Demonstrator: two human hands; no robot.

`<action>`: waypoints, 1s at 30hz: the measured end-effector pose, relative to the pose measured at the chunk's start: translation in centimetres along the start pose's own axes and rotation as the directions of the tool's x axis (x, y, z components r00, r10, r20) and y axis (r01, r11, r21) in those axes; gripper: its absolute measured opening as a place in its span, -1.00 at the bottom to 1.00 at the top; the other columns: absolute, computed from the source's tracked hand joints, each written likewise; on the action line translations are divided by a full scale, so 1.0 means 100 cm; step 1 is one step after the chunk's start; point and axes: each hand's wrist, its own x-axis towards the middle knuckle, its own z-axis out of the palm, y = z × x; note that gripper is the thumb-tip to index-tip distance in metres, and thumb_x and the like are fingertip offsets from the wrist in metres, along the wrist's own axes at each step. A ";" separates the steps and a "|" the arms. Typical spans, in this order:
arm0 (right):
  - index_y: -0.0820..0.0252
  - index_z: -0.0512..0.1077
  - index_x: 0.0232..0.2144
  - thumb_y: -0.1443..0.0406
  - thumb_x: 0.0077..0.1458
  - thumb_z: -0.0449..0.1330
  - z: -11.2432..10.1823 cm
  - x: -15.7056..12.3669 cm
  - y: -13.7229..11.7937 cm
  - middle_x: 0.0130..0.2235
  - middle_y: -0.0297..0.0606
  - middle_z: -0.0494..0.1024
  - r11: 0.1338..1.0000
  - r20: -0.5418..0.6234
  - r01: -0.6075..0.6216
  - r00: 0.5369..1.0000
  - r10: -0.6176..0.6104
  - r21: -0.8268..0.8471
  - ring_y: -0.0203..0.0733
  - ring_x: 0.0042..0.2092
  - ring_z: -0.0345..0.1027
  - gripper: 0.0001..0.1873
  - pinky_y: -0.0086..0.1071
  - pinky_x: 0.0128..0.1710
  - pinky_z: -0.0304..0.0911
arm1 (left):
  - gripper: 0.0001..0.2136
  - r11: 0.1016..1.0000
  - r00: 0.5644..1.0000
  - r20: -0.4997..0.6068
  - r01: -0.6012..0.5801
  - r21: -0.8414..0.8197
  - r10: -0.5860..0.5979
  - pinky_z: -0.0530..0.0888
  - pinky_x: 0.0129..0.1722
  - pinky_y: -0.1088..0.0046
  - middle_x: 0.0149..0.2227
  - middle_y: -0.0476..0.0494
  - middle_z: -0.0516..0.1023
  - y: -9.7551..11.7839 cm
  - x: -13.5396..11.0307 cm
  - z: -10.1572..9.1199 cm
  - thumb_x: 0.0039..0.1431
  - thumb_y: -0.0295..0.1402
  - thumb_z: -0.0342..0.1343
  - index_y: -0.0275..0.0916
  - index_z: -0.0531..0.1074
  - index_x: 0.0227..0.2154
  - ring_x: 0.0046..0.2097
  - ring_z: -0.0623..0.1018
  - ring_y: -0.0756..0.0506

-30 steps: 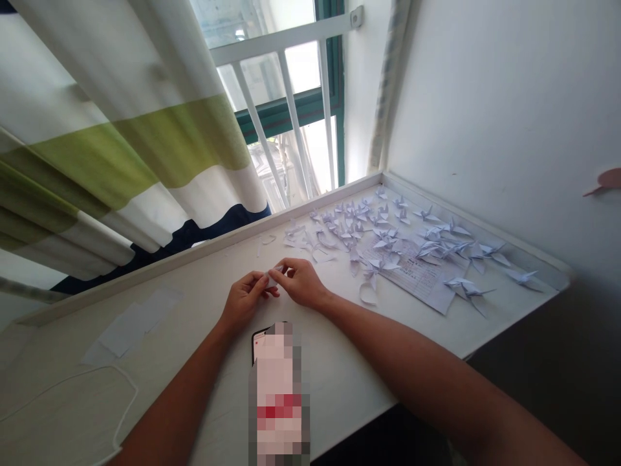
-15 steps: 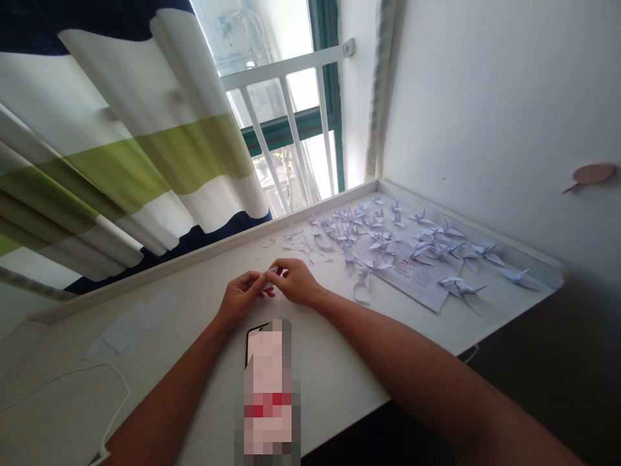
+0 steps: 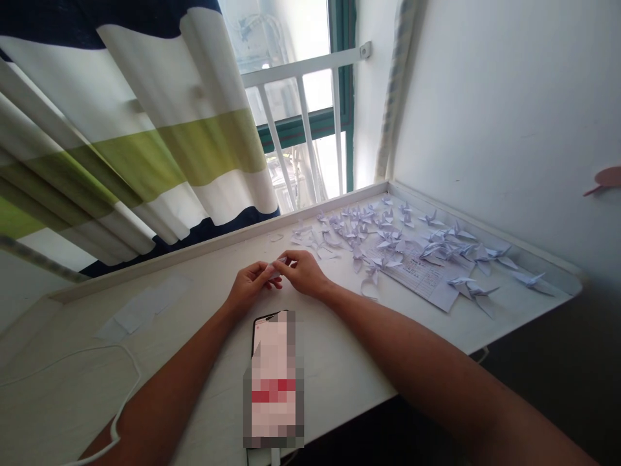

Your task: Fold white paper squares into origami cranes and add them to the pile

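My left hand (image 3: 251,287) and my right hand (image 3: 304,274) meet over the white desk (image 3: 204,304), fingertips pinched together on a small folded piece of white paper (image 3: 276,266). Both hands rest low, just above the desk top. Most of the paper is hidden by my fingers. A phone (image 3: 274,375) lies flat on the desk just in front of my hands, between my forearms.
Several small folded paper cranes (image 3: 388,239) lie scattered at the right, some on a printed sheet (image 3: 427,278). Loose paper strips (image 3: 145,309) lie at the left. A white cable (image 3: 123,388) curls at the near left. A striped curtain (image 3: 121,142) and a barred window (image 3: 305,129) stand behind.
My hands have stayed pinched on the paper with only small finger shifts. The view has shifted a little, so everything sits slightly further right.
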 end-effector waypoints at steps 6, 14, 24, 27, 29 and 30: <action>0.25 0.58 -0.43 0.31 0.15 0.25 0.001 -0.001 0.000 -0.46 -0.32 0.57 1.000 0.004 -0.019 1.000 0.019 -0.022 -0.31 -0.38 0.37 -0.84 -0.44 -0.32 0.25 | -0.62 1.000 1.000 0.020 -0.005 0.000 0.005 0.43 -0.35 0.42 -0.45 -0.15 0.65 -0.006 0.002 -0.002 0.22 0.01 0.23 -0.28 0.54 -0.34 -0.38 0.63 -0.10; 0.23 0.57 -0.44 0.26 0.21 0.24 0.001 0.000 -0.002 -0.43 -0.30 0.59 0.999 0.023 0.003 1.000 -0.002 -0.034 -0.29 -0.36 0.40 -0.78 -0.42 -0.30 0.26 | -0.64 1.000 0.999 0.040 -0.017 0.020 0.016 0.45 -0.33 0.41 -0.44 -0.14 0.66 -0.008 0.002 -0.004 0.23 0.00 0.23 -0.27 0.54 -0.31 -0.38 0.65 -0.11; 0.23 0.56 -0.46 0.26 0.24 0.23 -0.003 -0.002 -0.006 -0.49 -0.31 0.59 0.997 0.033 0.015 0.999 -0.012 -0.082 -0.30 -0.41 0.38 -0.75 -0.42 -0.33 0.17 | -0.60 0.999 1.000 0.006 -0.030 0.033 0.029 0.45 -0.36 0.40 -0.43 -0.16 0.66 -0.003 0.000 0.000 0.24 0.02 0.20 -0.28 0.56 -0.29 -0.37 0.65 -0.12; 0.23 0.54 -0.51 0.26 0.25 0.23 -0.004 -0.002 -0.008 -0.53 -0.34 0.56 0.996 0.060 0.022 0.998 -0.017 -0.085 -0.32 -0.44 0.35 -0.70 -0.43 -0.35 0.14 | -0.61 0.998 0.999 0.023 -0.047 0.033 0.046 0.45 -0.36 0.41 -0.42 -0.14 0.65 -0.002 0.000 0.000 0.23 0.02 0.21 -0.28 0.55 -0.31 -0.39 0.64 -0.11; 0.23 0.53 -0.53 0.24 0.27 0.22 -0.005 -0.002 -0.010 -0.56 -0.36 0.55 0.997 0.080 0.022 0.997 -0.016 -0.073 -0.34 -0.47 0.33 -0.67 -0.44 -0.36 0.13 | -0.62 0.998 0.998 0.025 -0.056 0.025 0.055 0.45 -0.34 0.40 -0.41 -0.14 0.65 -0.002 0.000 0.000 0.24 0.00 0.21 -0.28 0.55 -0.32 -0.39 0.64 -0.10; 0.23 0.53 -0.53 0.23 0.27 0.22 -0.006 -0.002 -0.011 -0.56 -0.37 0.54 0.998 0.085 0.020 0.996 -0.015 -0.063 -0.35 -0.47 0.33 -0.66 -0.45 -0.37 0.13 | -0.63 0.998 0.998 0.020 -0.057 0.018 0.056 0.46 -0.33 0.40 -0.40 -0.14 0.65 -0.002 0.000 -0.001 0.25 -0.01 0.21 -0.28 0.55 -0.33 -0.39 0.64 -0.09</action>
